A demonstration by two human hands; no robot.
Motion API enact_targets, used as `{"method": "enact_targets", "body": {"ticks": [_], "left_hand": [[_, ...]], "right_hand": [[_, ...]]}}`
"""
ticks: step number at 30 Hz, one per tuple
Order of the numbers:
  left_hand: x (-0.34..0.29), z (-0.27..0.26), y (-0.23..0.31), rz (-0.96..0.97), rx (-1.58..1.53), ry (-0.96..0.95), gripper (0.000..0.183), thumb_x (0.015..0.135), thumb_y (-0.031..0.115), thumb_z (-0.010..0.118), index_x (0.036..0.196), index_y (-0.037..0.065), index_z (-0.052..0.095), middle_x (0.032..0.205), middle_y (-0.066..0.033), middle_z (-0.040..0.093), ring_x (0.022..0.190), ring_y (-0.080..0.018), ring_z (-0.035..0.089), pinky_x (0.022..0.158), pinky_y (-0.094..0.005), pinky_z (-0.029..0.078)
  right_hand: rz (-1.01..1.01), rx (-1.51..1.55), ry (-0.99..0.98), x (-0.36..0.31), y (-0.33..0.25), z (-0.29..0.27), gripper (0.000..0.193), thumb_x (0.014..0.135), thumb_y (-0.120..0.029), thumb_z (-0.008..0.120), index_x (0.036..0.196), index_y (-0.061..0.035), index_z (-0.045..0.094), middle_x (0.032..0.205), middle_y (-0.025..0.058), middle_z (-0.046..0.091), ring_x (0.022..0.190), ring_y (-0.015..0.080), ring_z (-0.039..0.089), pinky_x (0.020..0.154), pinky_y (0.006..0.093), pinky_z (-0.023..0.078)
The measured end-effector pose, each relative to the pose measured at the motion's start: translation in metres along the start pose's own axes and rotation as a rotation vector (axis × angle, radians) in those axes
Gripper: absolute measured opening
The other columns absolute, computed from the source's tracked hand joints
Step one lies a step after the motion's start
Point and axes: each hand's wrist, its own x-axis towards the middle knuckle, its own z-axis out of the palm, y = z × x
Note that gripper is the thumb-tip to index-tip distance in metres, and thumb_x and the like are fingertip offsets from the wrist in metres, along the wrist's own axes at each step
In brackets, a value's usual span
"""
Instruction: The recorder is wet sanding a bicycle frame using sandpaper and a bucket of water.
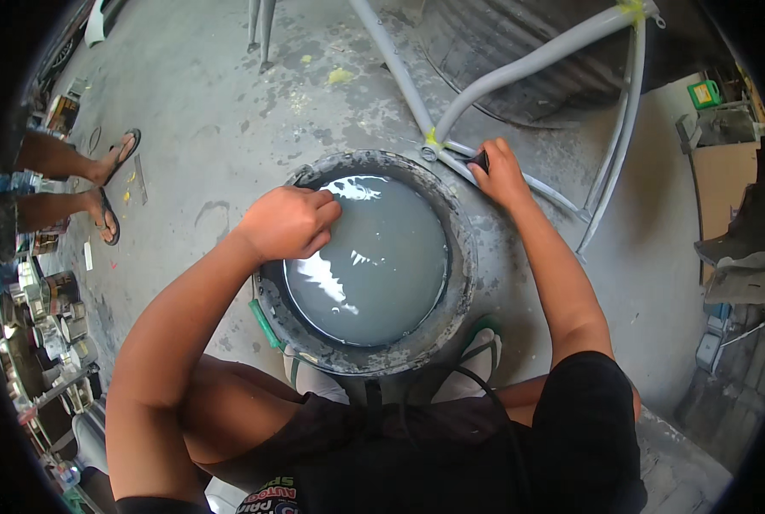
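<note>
A round black bucket (463, 321) full of cloudy grey water (382, 265) stands between my feet. My left hand (292, 224) is over its left side, fingers curled together just above the water; what they hold, if anything, is hidden. Ahead and to the right is a grey bicycle frame (519, 64) with yellow patches at its joints. My right hand (502, 176) is closed on a small black piece of what looks like sandpaper (480, 161). It presses this against a lower tube near the joint, just beyond the bucket's far right rim.
A green handle grip (265, 324) hangs at the bucket's left. Another person's feet in dark flip-flops (113, 184) are at the left, beside shelves of cans (61, 295). A large dark ribbed drum (519, 86) lies behind the frame. Cardboard (725, 184) and a green jug (704, 94) stand at the right.
</note>
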Motion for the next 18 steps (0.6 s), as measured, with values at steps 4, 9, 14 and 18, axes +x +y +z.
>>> {"method": "enact_targets", "body": {"ticks": [4, 9, 14, 18], "left_hand": [[-0.002, -0.001, 0.001, -0.009, 0.026, -0.003, 0.024, 0.08, 0.021, 0.067, 0.097, 0.005, 0.061, 0.095, -0.0107, 0.065, 0.082, -0.0294, 0.068, 0.073, -0.042, 0.056], [0.001, -0.001, 0.005, -0.021, 0.021, 0.043, 0.025, 0.074, 0.018, 0.07, 0.092, 0.004, 0.059, 0.087, -0.0107, 0.063, 0.079, -0.0312, 0.067, 0.069, -0.0432, 0.056], [0.0, 0.002, 0.004, -0.038, 0.002, -0.002, 0.026, 0.073, 0.018, 0.07, 0.092, 0.004, 0.059, 0.09, -0.0105, 0.064, 0.078, -0.0319, 0.066, 0.068, -0.0433, 0.056], [0.002, -0.004, 0.004, -0.034, 0.006, 0.026, 0.026, 0.072, 0.017, 0.069, 0.092, 0.005, 0.059, 0.089, -0.0103, 0.063, 0.078, -0.032, 0.066, 0.068, -0.043, 0.056]], "right_hand": [[0.059, 0.002, 0.041, 0.017, 0.001, 0.008, 0.024, 0.082, -0.007, 0.073, 0.106, -0.0086, 0.073, 0.1, 0.013, 0.065, 0.103, 0.0346, 0.062, 0.092, 0.0462, 0.05], [0.127, -0.127, 0.166, 0.038, -0.011, 0.036, 0.024, 0.08, -0.008, 0.074, 0.103, -0.0123, 0.079, 0.104, 0.0116, 0.067, 0.107, 0.0299, 0.064, 0.092, 0.0451, 0.051], [0.18, -0.155, -0.061, 0.036, -0.017, 0.068, 0.022, 0.084, -0.012, 0.073, 0.105, -0.0083, 0.078, 0.111, 0.0143, 0.065, 0.109, 0.0334, 0.064, 0.095, 0.0451, 0.051], [0.165, 0.107, -0.048, 0.025, -0.016, 0.069, 0.02, 0.088, -0.015, 0.073, 0.104, -0.0036, 0.076, 0.107, 0.0153, 0.065, 0.108, 0.036, 0.062, 0.095, 0.0441, 0.051]]}}
